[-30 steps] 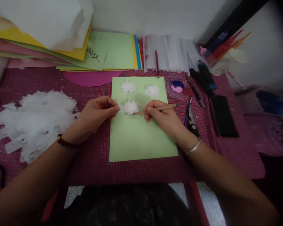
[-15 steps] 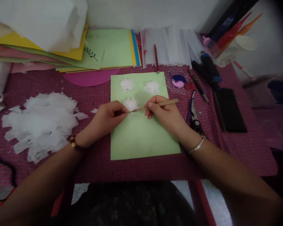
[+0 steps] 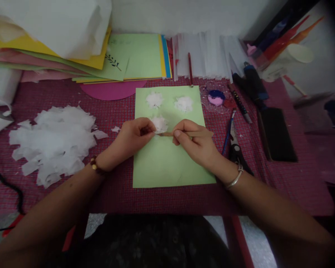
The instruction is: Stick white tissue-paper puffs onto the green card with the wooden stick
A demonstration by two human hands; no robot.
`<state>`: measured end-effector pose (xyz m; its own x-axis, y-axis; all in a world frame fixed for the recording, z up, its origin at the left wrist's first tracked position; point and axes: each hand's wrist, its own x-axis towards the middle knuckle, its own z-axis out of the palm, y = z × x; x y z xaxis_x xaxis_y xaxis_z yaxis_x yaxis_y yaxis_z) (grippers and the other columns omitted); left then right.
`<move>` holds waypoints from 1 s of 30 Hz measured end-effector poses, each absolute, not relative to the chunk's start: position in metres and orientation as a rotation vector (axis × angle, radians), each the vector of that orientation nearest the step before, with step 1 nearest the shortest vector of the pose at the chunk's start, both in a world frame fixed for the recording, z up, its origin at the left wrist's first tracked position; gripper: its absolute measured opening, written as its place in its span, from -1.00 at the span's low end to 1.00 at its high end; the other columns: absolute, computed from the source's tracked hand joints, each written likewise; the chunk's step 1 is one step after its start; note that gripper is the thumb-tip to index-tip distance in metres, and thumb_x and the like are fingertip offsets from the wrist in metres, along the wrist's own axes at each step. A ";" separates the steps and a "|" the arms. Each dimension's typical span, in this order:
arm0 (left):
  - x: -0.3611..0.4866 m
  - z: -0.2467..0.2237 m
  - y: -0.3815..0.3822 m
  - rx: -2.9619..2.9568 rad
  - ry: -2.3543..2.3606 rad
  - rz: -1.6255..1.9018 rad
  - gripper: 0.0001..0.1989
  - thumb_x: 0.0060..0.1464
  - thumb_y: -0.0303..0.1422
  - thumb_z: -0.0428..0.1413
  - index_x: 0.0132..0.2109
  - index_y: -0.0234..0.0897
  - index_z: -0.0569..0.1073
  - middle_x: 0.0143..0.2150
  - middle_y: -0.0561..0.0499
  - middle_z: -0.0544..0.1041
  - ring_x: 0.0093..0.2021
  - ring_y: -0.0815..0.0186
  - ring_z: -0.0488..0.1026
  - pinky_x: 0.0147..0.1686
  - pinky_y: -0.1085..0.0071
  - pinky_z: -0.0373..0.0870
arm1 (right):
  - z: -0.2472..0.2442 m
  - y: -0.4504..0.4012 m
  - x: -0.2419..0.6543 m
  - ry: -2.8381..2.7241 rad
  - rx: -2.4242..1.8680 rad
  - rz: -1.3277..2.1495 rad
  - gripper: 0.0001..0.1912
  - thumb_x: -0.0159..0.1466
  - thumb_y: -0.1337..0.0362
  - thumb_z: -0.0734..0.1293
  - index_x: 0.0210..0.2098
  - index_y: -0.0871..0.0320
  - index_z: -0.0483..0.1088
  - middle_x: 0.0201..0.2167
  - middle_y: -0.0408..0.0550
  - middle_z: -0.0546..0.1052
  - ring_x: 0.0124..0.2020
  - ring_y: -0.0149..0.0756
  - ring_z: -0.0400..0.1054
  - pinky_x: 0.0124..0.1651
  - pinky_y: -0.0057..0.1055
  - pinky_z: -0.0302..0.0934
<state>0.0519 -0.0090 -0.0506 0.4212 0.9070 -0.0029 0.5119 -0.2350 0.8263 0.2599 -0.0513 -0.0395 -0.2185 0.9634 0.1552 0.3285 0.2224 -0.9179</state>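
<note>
A pale green rectangular sheet of paper point(image 3: 173, 163) lies on a table covered with red checked cloth point(image 3: 114, 197), carrying three ruffled white paper tufts: one far left, one far right, and a nearer left tuft point(image 3: 161, 123) where both hands meet. The left hand point(image 3: 134, 136) has its thumb and forefinger together at that tuft's near left edge; whether a scrap is between them is too small to tell. The right hand point(image 3: 193, 143) has its fingers clamped around a slim pale wooden stick point(image 3: 199, 134), held almost flat, its thin tip by the left fingertips. The step appears to be working paper at the tuft's edge with the tip. To do it well, the stick would best be kept low and guided by small finger movements, with light pressure so that the thin paper neither tears nor flattens; the left fingers should steady only the edge and let go gently, so nothing clings to them. Compared with a second ago, the left hand has moved rightward, from just left of the tuft to its near edge, and now overlaps it. A small white paper scrap point(image 3: 115, 129) left of the sheet is now plain to see, while the stick tip stays at the tuft.
</note>
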 end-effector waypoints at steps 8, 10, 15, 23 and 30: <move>0.052 -0.053 -0.007 1.920 1.289 0.733 -0.93 0.09 -0.46 0.07 -0.29 -0.29 0.45 -0.40 0.06 0.46 -0.40 0.38 0.38 -0.38 0.43 0.26 | -0.040 -0.055 0.261 -2.082 -1.176 0.719 -0.82 0.39 0.28 0.17 -0.34 0.10 0.33 -0.43 -0.11 0.44 -0.38 -0.31 0.30 -0.27 -0.31 0.14; 0.050 -0.053 -0.006 1.908 1.324 0.721 -0.85 0.13 -0.50 -0.01 -0.22 -0.29 0.45 -0.44 0.09 0.43 -0.46 0.40 0.36 -0.39 0.43 0.26 | -0.043 -0.058 0.261 -2.242 -1.099 0.609 -0.80 0.41 0.28 0.12 -0.29 0.11 0.33 -0.37 -0.04 0.46 -0.33 -0.26 0.31 -0.21 -0.26 0.15; 0.047 -0.056 -0.003 1.957 1.296 0.716 -0.82 0.10 -0.55 -0.04 -0.23 -0.31 0.43 -0.43 0.08 0.41 -0.45 0.39 0.36 -0.35 0.41 0.28 | -0.042 -0.063 0.258 -2.479 -1.035 0.456 -0.78 0.40 0.30 0.10 -0.27 0.14 0.35 -0.35 0.01 0.45 -0.34 -0.21 0.29 -0.20 -0.21 0.17; 0.052 -0.065 -0.006 2.144 1.320 0.794 -0.83 0.07 -0.59 -0.01 -0.25 -0.31 0.42 -0.34 0.01 0.48 -0.30 0.32 0.42 -0.27 0.40 0.38 | -0.038 -0.058 0.274 -1.409 -1.132 1.123 -0.79 0.35 0.25 0.25 -0.42 0.10 0.37 -0.58 -0.20 0.43 -0.53 -0.39 0.31 -0.42 -0.42 0.19; 0.027 -0.011 -0.075 3.091 0.524 0.282 -0.86 0.27 -0.44 0.00 -0.10 -0.30 0.43 -0.16 -0.06 0.53 -0.24 0.24 0.41 -0.31 0.32 0.37 | -0.052 -0.043 0.277 -1.039 -1.182 1.460 -0.83 0.30 0.20 0.30 -0.41 0.07 0.42 -0.56 -0.17 0.42 -0.53 -0.40 0.31 -0.47 -0.45 0.17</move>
<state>0.0265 -0.0749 -0.0107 0.9285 0.3264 0.1772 0.3275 -0.9445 0.0234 0.2773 -0.0427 -0.0518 -0.0761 0.9821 -0.1722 -0.1592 -0.1825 -0.9702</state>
